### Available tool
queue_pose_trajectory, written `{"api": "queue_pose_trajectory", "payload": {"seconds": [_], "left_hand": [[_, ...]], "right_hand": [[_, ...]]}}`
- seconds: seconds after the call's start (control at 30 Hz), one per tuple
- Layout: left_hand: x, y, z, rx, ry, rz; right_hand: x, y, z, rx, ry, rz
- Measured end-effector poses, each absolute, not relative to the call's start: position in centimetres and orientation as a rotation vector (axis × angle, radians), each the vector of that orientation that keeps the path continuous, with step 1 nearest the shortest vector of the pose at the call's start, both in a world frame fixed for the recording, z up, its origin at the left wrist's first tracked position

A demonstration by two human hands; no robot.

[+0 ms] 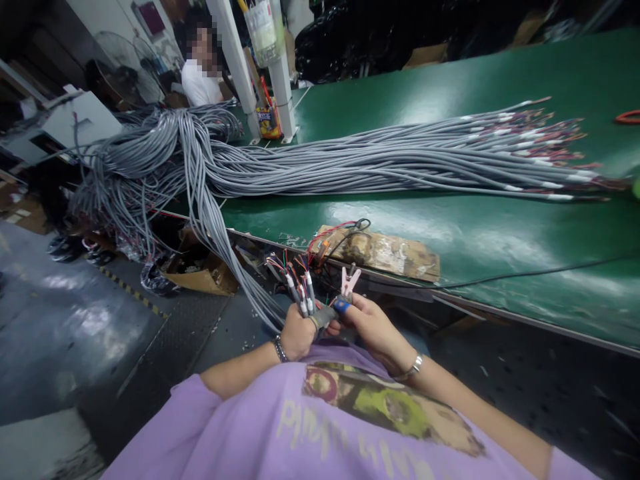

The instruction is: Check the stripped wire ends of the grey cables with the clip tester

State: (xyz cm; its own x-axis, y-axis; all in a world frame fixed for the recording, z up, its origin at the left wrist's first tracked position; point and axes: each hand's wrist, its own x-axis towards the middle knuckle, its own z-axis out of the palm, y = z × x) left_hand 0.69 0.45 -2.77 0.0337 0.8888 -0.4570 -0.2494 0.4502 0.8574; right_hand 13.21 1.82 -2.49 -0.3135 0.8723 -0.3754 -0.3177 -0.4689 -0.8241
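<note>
Cables by the hundred cross the long green bench [500,220] as I work, from a distance, just below its near edge. My left hand [296,335] is closed in a fist round a clutch of grey cable ends [301,290], white-sleeved, with bared red, green and blue wires fanning upward. My right hand [374,325] is curled round the blue grip of a small hand tool [349,283] with a pale pink forked head. The head stands open just beside the wire tips and short of the bench edge.

I judge this to be the dressing of the ends, one wire at a time, with the tool raised but not yet on a wire. The next move, as I read it, calls for one wire to be singled out from its neighbours and for the head to meet it squarely, since the tips crowd close together.

On the bench, well back from the edge, lies a thick bundle of grey cables [400,157], one set of ends to the right and the rest spilling off the bench's left end toward the floor. A flat brown cardboard pad [395,255] sits on the bench edge just beyond the hands, and a thin black cord [525,273] runs right from it.

Room is tight toward the bench, where edge, pad and loose red wires stand close. It opens to the right along the bench front. Beyond the bench's left end sits a person in a white shirt [200,83].
</note>
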Motion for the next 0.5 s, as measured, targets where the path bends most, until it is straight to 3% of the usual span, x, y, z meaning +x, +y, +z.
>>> {"api": "queue_pose_trajectory", "payload": {"seconds": [0.23, 0.5], "left_hand": [[0.6, 0.5, -2.5, 0.745, 1.194, 0.839], [0.2, 0.4, -2.2, 0.693, 1.180, 0.938]], "right_hand": [[12.5, 1.5, -2.2, -1.078, -0.863, 1.849], [13.7, 2.4, -4.5, -1.154, -0.650, 1.650]]}}
